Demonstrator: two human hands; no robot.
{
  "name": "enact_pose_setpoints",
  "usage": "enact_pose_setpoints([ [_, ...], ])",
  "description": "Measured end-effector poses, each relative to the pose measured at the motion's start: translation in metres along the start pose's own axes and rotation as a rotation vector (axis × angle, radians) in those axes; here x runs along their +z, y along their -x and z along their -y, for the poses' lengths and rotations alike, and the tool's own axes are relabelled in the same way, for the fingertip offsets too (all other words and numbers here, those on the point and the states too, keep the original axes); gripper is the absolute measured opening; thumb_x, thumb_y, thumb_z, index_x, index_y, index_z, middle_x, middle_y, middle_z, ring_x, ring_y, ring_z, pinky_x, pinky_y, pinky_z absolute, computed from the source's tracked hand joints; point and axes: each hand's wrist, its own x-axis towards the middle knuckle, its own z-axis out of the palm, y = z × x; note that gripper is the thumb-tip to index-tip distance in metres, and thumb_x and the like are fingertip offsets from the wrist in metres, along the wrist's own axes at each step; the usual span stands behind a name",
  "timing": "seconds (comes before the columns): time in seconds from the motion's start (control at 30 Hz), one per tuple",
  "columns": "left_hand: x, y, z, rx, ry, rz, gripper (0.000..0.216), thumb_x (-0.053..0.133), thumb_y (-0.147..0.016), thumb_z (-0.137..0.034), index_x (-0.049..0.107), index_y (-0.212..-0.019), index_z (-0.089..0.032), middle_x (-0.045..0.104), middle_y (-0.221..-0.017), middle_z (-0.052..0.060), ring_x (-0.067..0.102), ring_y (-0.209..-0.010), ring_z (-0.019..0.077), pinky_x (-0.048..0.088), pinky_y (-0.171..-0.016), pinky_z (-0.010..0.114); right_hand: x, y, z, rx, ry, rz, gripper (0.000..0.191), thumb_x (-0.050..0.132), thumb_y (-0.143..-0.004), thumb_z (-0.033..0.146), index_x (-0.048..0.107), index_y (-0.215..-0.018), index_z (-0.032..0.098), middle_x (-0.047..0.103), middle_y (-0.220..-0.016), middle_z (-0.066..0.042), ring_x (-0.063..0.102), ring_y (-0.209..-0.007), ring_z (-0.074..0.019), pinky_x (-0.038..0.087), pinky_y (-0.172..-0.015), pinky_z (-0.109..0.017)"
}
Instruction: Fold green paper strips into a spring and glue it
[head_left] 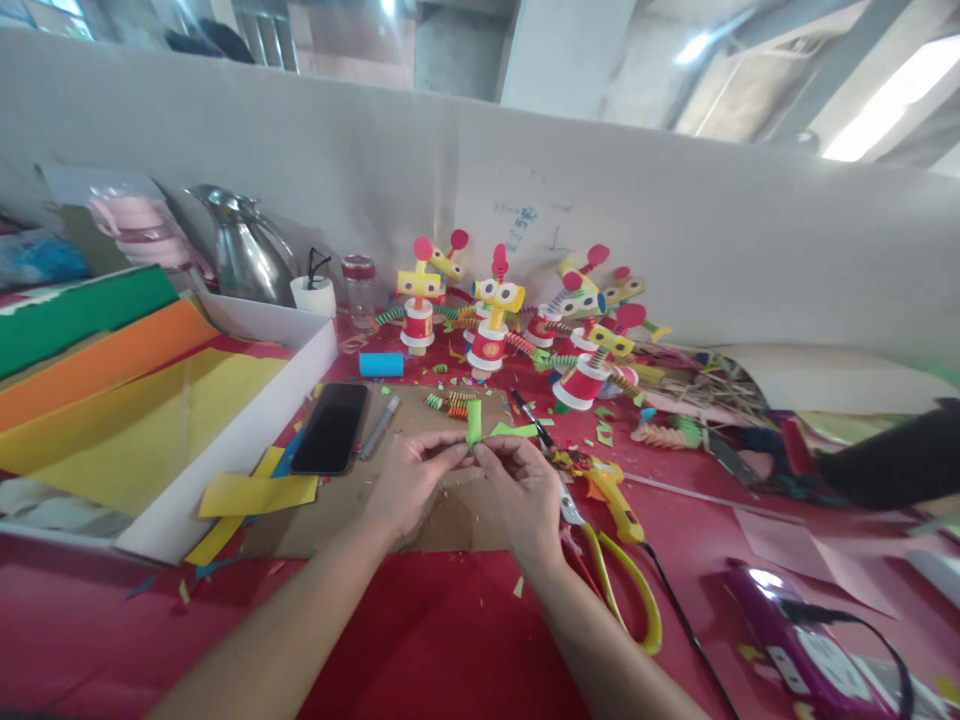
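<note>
Between my two hands is a narrow light-green paper strip (474,420), one end standing upright. My left hand (417,476) pinches it from the left, and my right hand (519,482) pinches it from the right, the fingertips almost meeting. Below them lies a brown cardboard sheet (442,525). Just beyond my fingers are small folded paper springs (459,403) in green and orange. Another green paper piece (516,430) shows behind my right hand. Scissors with yellow handles (637,600) and a yellow glue gun (616,500) lie to the right of that hand.
Several paper-cup figures (489,345) with spring arms stand at the back. On the left are a phone (330,428), a grey pen (379,428), yellow strips (259,495) and a white box (300,375) of coloured paper. A purple device (810,640) with a cable sits at front right.
</note>
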Motion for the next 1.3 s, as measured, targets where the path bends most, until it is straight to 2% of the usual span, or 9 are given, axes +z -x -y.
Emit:
enact_pose_setpoints([
  [0.3, 0.002, 0.0, 0.009, -0.032, 0.136, -0.019, 0.011, 0.077, -0.065, -0.024, 0.074, -0.072, -0.016, 0.069, -0.069, 0.002, 0.061, -0.069, 0.0125, 0.047, -0.071, 0.025, 0.001, 0.006, -0.003, -0.049, 0.1, -0.014, 0.011, 0.065, -0.081, 0.028, 0.06, -0.086, 0.02, 0.065, -0.075, 0.0, 0.062, -0.068, -0.0146, 0.047, -0.061, -0.025],
  [0.43, 0.003, -0.002, 0.016, -0.042, 0.261, -0.051, 0.013, 0.077, -0.064, -0.025, 0.071, -0.067, -0.014, 0.064, -0.063, 0.001, 0.056, -0.061, 0.0091, 0.044, -0.064, 0.022, 0.007, 0.008, -0.003, -0.078, 0.027, -0.094, 0.028, 0.07, -0.076, 0.026, 0.046, -0.089, 0.023, 0.061, -0.07, 0.004, 0.064, -0.063, -0.0133, 0.048, -0.056, -0.023],
  [0.57, 0.002, -0.004, 0.018, -0.056, 0.327, -0.11, 0.017, 0.079, -0.062, -0.028, 0.07, -0.067, -0.015, 0.062, -0.062, 0.0, 0.053, -0.057, 0.0082, 0.04, -0.06, 0.021, 0.013, 0.011, -0.005, 0.013, -0.151, -0.103, 0.045, 0.075, -0.071, 0.026, 0.039, -0.098, 0.026, 0.067, -0.078, 0.003, 0.069, -0.07, -0.0173, 0.053, -0.062, -0.027],
  [0.73, 0.002, -0.002, 0.016, -0.095, 0.355, -0.061, 0.018, 0.078, -0.063, -0.028, 0.073, -0.076, -0.017, 0.065, -0.069, 0.001, 0.056, -0.067, 0.0124, 0.042, -0.067, 0.025, 0.011, 0.01, -0.007, 0.095, -0.076, 0.087, 0.031, 0.069, -0.077, 0.035, 0.059, -0.102, 0.02, 0.072, -0.097, -0.007, 0.069, -0.087, -0.0216, 0.055, -0.077, -0.035],
  [0.83, 0.002, -0.002, 0.018, -0.061, 0.348, -0.101, 0.013, 0.078, -0.061, -0.025, 0.073, -0.071, -0.018, 0.064, -0.078, 0.001, 0.056, -0.074, 0.0135, 0.042, -0.072, 0.026, 0.011, 0.011, -0.006, 0.076, -0.02, 0.041, 0.027, 0.068, -0.078, 0.037, 0.067, -0.098, 0.019, 0.073, -0.1, -0.008, 0.068, -0.091, -0.0219, 0.053, -0.082, -0.035],
  [0.97, 0.003, -0.002, 0.021, -0.012, 0.304, -0.113, 0.011, 0.077, -0.062, -0.026, 0.074, -0.068, -0.018, 0.063, -0.083, 0.002, 0.056, -0.079, 0.0139, 0.041, -0.073, 0.025, 0.011, 0.012, -0.006, 0.087, -0.017, 0.021, 0.028, 0.069, -0.077, 0.036, 0.07, -0.101, 0.02, 0.073, -0.099, -0.006, 0.068, -0.091, -0.0218, 0.053, -0.082, -0.034],
  [1.07, 0.004, -0.002, 0.021, -0.053, 0.323, -0.109, 0.013, 0.078, -0.061, -0.027, 0.074, -0.07, -0.018, 0.065, -0.079, 0.002, 0.056, -0.073, 0.0133, 0.041, -0.072, 0.026, 0.009, 0.012, -0.007, 0.05, 0.069, 0.024, 0.025, 0.067, -0.078, 0.036, 0.071, -0.098, 0.021, 0.073, -0.098, -0.006, 0.068, -0.089, -0.0221, 0.053, -0.08, -0.034],
  [1.17, 0.004, -0.003, 0.022, -0.123, 0.398, -0.106, 0.015, 0.081, -0.057, -0.027, 0.072, -0.065, -0.017, 0.064, -0.069, 0.001, 0.053, -0.064, 0.011, 0.04, -0.068, 0.025, 0.006, 0.011, -0.007, -0.059, 0.192, 0.0, 0.018, 0.066, -0.079, 0.035, 0.073, -0.089, 0.021, 0.073, -0.09, -0.005, 0.067, -0.079, -0.0199, 0.052, -0.074, -0.032],
  [1.3, 0.004, -0.005, 0.027, -0.211, 0.455, -0.162, 0.02, 0.085, -0.05, -0.023, 0.07, -0.061, -0.016, 0.063, -0.062, 0.0, 0.053, -0.062, 0.0099, 0.041, -0.069, 0.025, 0.005, 0.011, -0.006, -0.123, 0.265, 0.001, 0.014, 0.066, -0.08, 0.033, 0.071, -0.079, 0.02, 0.071, -0.078, -0.004, 0.065, -0.072, -0.0179, 0.051, -0.068, -0.028],
])
